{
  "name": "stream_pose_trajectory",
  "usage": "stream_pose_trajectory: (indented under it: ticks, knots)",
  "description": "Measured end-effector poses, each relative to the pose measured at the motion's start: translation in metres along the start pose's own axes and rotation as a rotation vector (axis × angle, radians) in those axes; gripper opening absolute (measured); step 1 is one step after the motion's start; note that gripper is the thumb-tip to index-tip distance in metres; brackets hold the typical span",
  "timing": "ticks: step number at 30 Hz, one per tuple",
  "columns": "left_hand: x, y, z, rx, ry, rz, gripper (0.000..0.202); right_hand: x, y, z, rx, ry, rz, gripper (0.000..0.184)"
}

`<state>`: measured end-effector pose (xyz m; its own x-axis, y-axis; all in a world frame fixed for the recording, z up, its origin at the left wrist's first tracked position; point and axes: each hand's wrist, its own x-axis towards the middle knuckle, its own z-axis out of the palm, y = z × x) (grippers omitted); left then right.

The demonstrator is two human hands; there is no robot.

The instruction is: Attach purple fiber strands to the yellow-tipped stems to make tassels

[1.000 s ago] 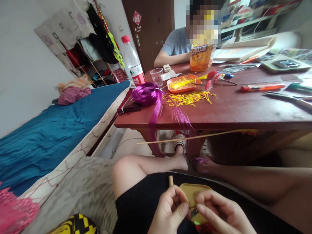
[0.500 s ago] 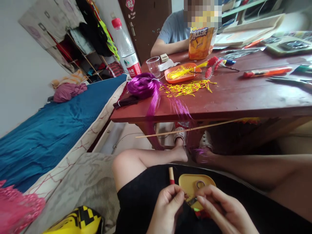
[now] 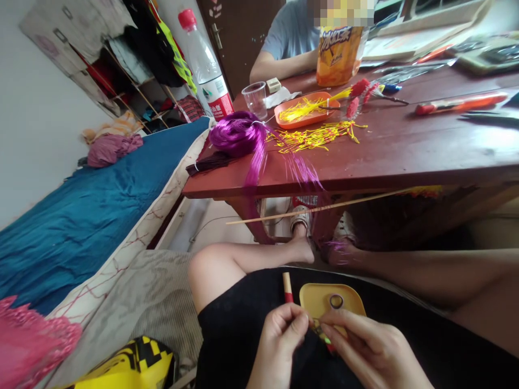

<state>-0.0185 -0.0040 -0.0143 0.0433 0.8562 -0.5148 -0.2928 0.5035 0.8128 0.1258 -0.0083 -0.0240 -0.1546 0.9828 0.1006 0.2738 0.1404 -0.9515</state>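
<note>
Over our lap, left hand [image 3: 279, 340] is fisted round a stick [image 3: 287, 285], thumb pressed to forefinger. The stick's red-banded top pokes up out of the fist. Right hand [image 3: 373, 351] meets it fingertip to fingertip, thumb and forefinger pinching a small dark piece [image 3: 318, 328]; we can't tell what it is. Yellow tin [image 3: 320, 299] with a ring on it lies on our black shorts [image 3: 235, 335], just behind the right fingers. Further out, a thin rod [image 3: 324, 208] runs below the table [image 3: 405, 156] edge. On the table: purple thread [image 3: 239, 132] spilling over the near edge, yellow strips [image 3: 316, 141] beside it, orange tray [image 3: 284, 111] behind those, cup [image 3: 256, 98] and bottle [image 3: 205, 65] at the far left. Another person [image 3: 284, 43] sits across, forearm on the table.
</note>
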Motion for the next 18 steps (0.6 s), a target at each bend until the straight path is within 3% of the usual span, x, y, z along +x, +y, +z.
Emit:
stream_pose_trajectory:
  ticks: [5, 18]
  knots:
    - [-0.0012, 0.003, 0.0016, 0.094, 0.011, 0.04, 0.033, 0.0006, -0.0013, -0.0012, -0.093, 0.031, -0.067, 0.02]
    - [-0.0017, 0.0076, 0.0038, 0.216, -0.01, 0.076, 0.034, -0.0004, -0.0019, -0.0015, -0.255, -0.021, -0.074, 0.033]
